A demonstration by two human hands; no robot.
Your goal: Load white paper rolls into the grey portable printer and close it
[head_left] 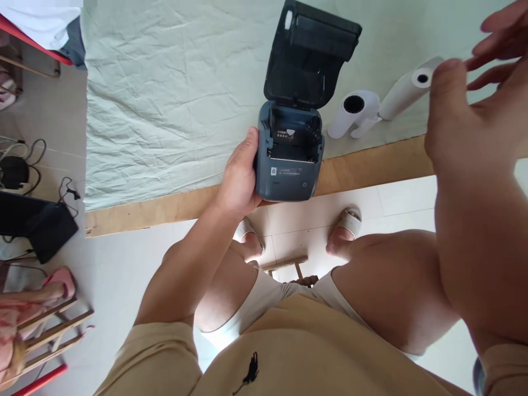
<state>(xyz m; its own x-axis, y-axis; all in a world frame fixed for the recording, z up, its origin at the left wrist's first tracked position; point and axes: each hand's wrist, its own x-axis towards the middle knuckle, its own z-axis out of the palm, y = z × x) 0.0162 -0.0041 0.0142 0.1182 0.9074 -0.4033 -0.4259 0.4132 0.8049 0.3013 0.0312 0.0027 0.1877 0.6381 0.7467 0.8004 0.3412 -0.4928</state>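
My left hand (241, 179) is wrapped around the left side of a dark blue portable label printer (289, 184) at the table's front edge. The printer's black lid (307, 60) is swung fully up, and its paper bay (292, 135) shows with no roll inside. To the right of the printer lie two white paper rolls. The nearer paper roll (340, 124) has a wide dark core, and the farther paper roll (404, 96) has a small one. Over the right of the table, my right hand (487, 110) is raised with thumb and fingers apart, close to the farther roll.
A pale green cloth (173, 99) covers the table, whose wooden edge (140, 217) shows in front. At left on the floor are black equipment (37, 225) and cables (68, 190). Another person's foot in a pink slipper (61, 280) rests near a wooden stool (58, 333).
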